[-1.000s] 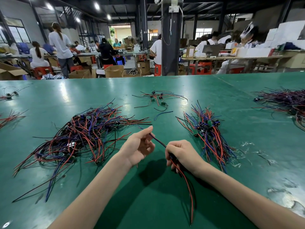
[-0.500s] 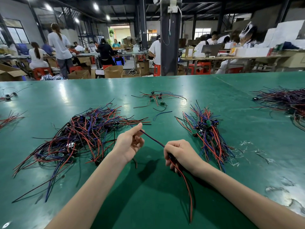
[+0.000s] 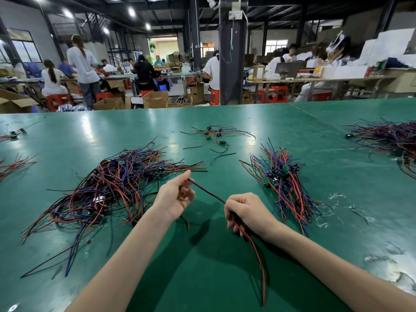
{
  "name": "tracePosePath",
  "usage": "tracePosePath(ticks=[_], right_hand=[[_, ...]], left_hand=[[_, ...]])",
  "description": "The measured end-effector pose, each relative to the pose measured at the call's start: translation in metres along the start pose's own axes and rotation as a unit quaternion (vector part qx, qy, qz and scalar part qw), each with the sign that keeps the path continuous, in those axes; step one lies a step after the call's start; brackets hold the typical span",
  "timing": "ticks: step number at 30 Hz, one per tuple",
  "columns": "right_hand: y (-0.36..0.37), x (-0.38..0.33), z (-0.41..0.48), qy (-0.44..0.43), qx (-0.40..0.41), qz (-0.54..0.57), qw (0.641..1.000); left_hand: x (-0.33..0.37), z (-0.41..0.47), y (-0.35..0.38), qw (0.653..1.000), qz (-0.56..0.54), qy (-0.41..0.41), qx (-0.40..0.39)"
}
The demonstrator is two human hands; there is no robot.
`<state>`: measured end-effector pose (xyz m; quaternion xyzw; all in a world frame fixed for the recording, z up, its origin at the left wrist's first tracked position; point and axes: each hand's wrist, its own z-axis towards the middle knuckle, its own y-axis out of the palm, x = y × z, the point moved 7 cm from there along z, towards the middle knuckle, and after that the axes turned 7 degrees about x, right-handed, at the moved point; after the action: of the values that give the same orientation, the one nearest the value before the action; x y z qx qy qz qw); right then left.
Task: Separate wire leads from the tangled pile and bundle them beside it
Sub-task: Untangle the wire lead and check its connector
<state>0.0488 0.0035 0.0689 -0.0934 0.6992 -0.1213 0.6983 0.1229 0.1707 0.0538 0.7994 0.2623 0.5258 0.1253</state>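
Note:
A tangled pile of red, blue and black wire leads (image 3: pixel 112 190) sprawls on the green table (image 3: pixel 337 199) at the left. A tidier bundle of leads (image 3: pixel 281 183) with small green boards lies at the right. Between them my two hands hold a few wire leads (image 3: pixel 207 191) stretched taut above the table. My left hand (image 3: pixel 174 197) pinches their far end between thumb and forefinger. My right hand (image 3: pixel 245 211) grips them in a fist, and their red and dark tails (image 3: pixel 256 255) trail toward me below it.
A small loose cluster of leads (image 3: pixel 216 136) lies further back in the middle. Another big pile (image 3: pixel 391 138) lies at the far right, and stray leads (image 3: pixel 13 163) sit at the left edge. People work at benches beyond the table's far edge.
My left hand has slid away from my right hand, up and to the left along the leads, so the stretch between the hands is longer. The right hand has stayed put.

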Motion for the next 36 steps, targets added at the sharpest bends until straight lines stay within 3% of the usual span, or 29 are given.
tracePosePath(ticks=[6,15,26,36], right_hand=[[0.005,-0.002,-0.003,-0.004,-0.026,0.001,1.000],[0.007,0.000,-0.005,0.001,-0.040,0.017,0.999],[0.006,0.001,-0.005,-0.001,-0.044,0.012,0.999],[0.006,0.001,-0.006,-0.006,-0.045,0.014,0.999]], left_hand=[[-0.007,-0.003,0.002,0.995,-0.048,-0.080,-0.026],[0.012,0.003,-0.007,0.995,0.076,0.062,0.031],[0.002,0.000,0.000,0.999,-0.037,-0.034,-0.010],[0.020,0.002,-0.013,0.989,0.089,0.106,0.054]])
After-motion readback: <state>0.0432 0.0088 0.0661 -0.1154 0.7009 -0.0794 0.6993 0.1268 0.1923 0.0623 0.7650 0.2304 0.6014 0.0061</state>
